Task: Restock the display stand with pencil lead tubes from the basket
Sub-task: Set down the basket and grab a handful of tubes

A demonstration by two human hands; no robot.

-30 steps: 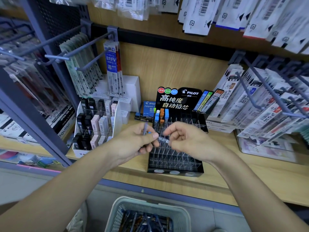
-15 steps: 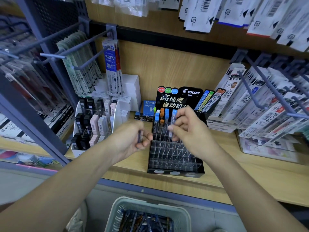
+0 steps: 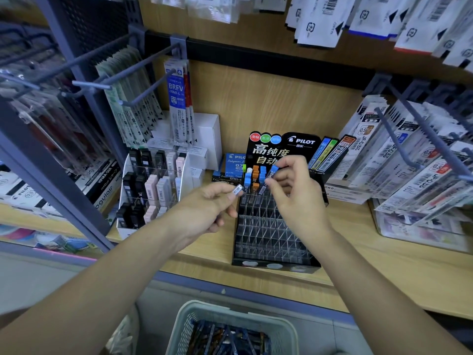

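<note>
A black PILOT display stand with clear slot dividers sits on the wooden shelf. Its back rows hold several blue and orange-capped lead tubes. My right hand pinches a blue-capped lead tube over the stand's back rows, just right of the filled slots. My left hand hovers at the stand's left edge and grips another lead tube, whose end sticks out past the fingers. Below the shelf, a pale mesh basket holds several more tubes.
A white tiered rack of black and pink cases stands left of the stand. Metal hooks with hanging refill packs jut out above left, and more hooks with packs at right. White boxes sit behind.
My right hand carried its tube from the left hand up to the stand's back rows. My left hand shifted so its tube's end now points toward the stand.
</note>
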